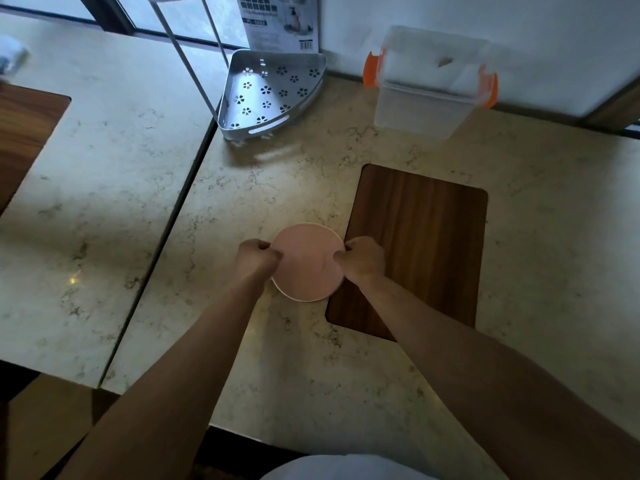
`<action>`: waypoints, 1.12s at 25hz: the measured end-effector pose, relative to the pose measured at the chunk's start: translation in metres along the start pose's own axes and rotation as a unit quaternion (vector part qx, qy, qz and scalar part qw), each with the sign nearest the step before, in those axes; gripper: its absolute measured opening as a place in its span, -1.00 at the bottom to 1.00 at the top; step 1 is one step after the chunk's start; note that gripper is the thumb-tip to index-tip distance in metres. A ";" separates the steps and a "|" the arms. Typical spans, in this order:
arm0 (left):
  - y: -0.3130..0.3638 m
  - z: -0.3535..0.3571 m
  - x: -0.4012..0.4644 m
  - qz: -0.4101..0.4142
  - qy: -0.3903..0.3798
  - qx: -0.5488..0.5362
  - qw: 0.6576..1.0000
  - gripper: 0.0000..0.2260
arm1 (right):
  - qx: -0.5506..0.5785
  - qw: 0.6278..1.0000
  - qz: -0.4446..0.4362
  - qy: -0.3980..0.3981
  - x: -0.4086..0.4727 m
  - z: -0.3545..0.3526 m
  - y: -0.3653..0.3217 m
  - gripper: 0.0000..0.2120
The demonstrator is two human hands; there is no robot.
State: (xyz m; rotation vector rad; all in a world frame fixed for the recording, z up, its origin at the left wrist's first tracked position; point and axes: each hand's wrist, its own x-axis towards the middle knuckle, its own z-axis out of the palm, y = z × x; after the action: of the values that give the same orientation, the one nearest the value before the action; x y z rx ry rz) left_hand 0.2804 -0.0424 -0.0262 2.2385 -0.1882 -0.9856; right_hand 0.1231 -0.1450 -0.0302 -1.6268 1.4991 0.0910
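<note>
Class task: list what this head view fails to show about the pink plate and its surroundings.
Head view only:
- pink plate underside: hidden by the plate itself; resting or lifted, unclear.
- left hand and right hand fingertips: hidden behind the rim.
- clear container contents: blurred.
- printed card text: too small, cut by the top edge.
- object at the left edge: blurred, cut off.

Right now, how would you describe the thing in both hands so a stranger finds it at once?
Find the marble counter and the dark wooden board set into its right side. At the board's left edge is a round pink dish with a white rim, which the left hand and the right hand grip at opposite sides. Nothing else is round or pink.
</note>
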 end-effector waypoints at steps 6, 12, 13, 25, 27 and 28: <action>-0.009 -0.002 0.000 -0.017 0.002 -0.040 0.999 -0.89 | 0.011 1.000 0.015 -0.012 0.005 0.002 0.000 -0.67; -0.002 0.002 0.000 -0.004 0.000 -0.019 1.000 -0.94 | 0.052 0.998 0.003 -0.039 0.008 -0.006 0.013 -0.83; 0.000 0.005 0.000 -0.002 -0.006 -0.016 1.000 -0.88 | 0.064 0.997 0.000 -0.037 0.009 -0.009 0.016 -0.86; 0.103 0.066 -0.002 0.090 -0.093 0.023 0.991 -0.86 | 0.227 0.974 -0.006 0.003 0.039 -0.132 0.026 -0.86; 0.141 0.070 0.002 0.120 -0.115 0.002 0.986 -0.88 | 0.235 0.971 -0.046 0.022 0.050 -0.166 0.013 -0.89; 0.161 0.073 0.004 0.137 -0.125 -0.008 0.983 -0.88 | 0.239 0.968 -0.067 0.037 0.057 -0.185 0.006 -0.88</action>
State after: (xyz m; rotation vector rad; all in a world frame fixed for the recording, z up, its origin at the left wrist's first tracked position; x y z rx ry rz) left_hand 0.2539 -0.2052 0.0381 2.0002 -0.5815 -1.1056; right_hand 0.0418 -0.3044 0.0438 -1.3395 1.3325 -0.3835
